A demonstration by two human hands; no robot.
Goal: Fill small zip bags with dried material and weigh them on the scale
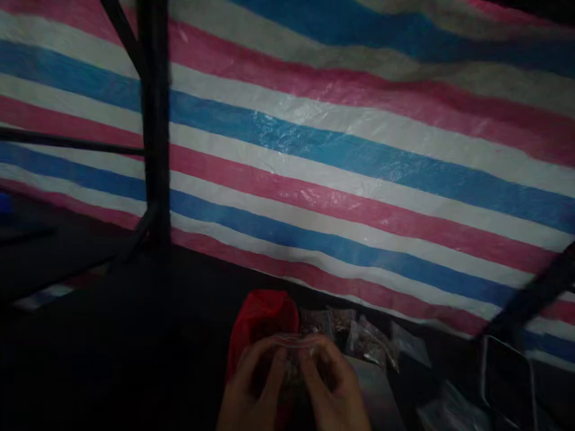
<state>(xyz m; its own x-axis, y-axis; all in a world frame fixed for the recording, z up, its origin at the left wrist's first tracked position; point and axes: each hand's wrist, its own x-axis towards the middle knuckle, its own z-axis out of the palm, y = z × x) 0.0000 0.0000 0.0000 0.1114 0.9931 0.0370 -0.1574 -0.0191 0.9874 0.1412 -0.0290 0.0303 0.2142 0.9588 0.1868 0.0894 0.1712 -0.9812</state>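
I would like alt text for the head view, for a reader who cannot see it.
In dim light, a person's left hand and right hand hold a clear bag by its top edge, near a red bag. Small bags lie to the right, with a striped sheet behind.

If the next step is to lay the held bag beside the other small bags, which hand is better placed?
Probably the right hand: it pinches the clear bag and is nearer to the small bags. The left hand also pinches it, but is farther from them, near the red bag.
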